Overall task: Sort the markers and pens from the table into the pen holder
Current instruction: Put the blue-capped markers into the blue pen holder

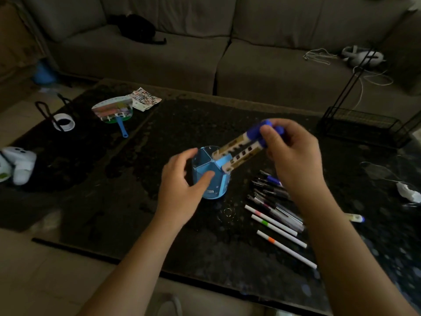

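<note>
A light blue pen holder (210,176) with inner dividers stands in the middle of the dark table. My left hand (182,185) grips its left side, thumb over the rim. My right hand (293,153) holds two white markers with blue caps (241,151) by their capped ends, tilted, with their lower tips at the holder's right rim. To the right of the holder lies a pile of dark pens (273,197). Three thin white pens (278,229) lie side by side in front of it. Another blue-capped marker (355,217) pokes out behind my right forearm.
A hand fan (114,110) and a sticker sheet (145,99) lie at the table's far left, beside a white tape roll (65,122). A black wire rack (362,124) stands far right. White controllers (18,165) rest at left. A sofa runs behind.
</note>
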